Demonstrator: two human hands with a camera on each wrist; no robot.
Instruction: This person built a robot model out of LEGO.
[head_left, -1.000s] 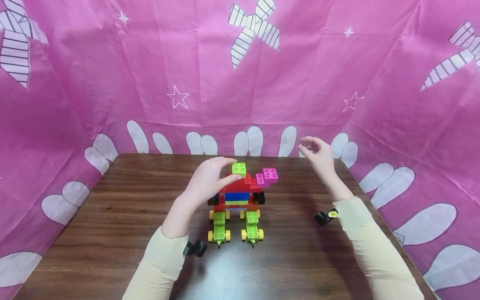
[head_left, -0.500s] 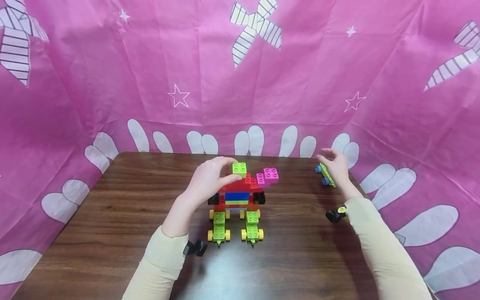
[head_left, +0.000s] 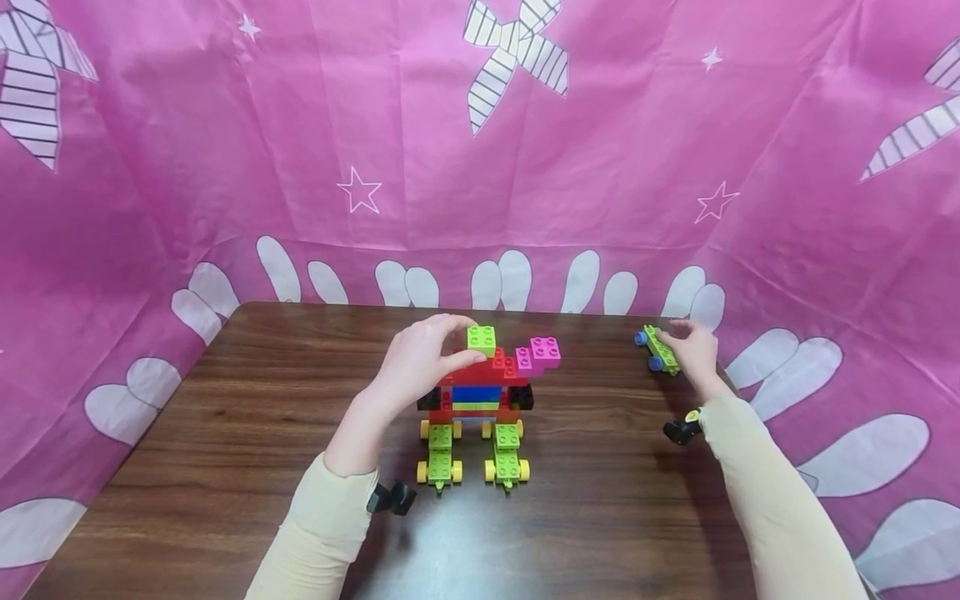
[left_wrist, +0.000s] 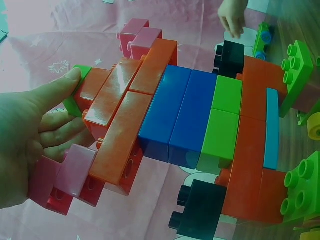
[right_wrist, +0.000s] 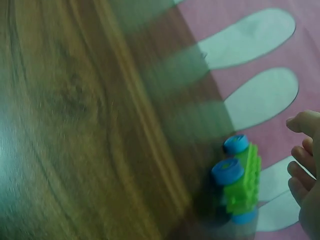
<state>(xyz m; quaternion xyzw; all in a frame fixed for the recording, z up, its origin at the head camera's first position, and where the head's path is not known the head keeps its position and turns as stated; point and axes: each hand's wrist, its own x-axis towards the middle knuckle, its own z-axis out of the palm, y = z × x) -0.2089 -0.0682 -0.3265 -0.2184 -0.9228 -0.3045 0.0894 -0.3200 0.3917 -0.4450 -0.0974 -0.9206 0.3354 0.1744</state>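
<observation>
A toy brick figure (head_left: 476, 398) stands on two lime wheeled bases with yellow wheels, mid-table. Its red body has blue and lime layers, black side bricks and a stepped pink arm (head_left: 545, 352) on the right. My left hand (head_left: 420, 358) pinches the lime brick (head_left: 481, 340) at its top, thumb in front and fingers behind; the left wrist view shows a second pink arm (left_wrist: 76, 167) beside this hand. At the far right lies a green wheeled base (right_wrist: 244, 182) with blue wheels. My right hand (head_left: 693, 354) hovers next to it, fingers loosely bent and apart from it in the right wrist view.
The brown wooden table (head_left: 262, 467) ends at a pink curtain (head_left: 420, 125) printed with bows and stars, which surrounds the back and sides. The green base lies close to the table's far right corner. Black wrist cameras (head_left: 392, 498) hang from both sleeves.
My right hand has moved right and lower, from above the table's back edge to beside the green wheeled base, which has come into view. My left hand stays on the figure's top brick.
</observation>
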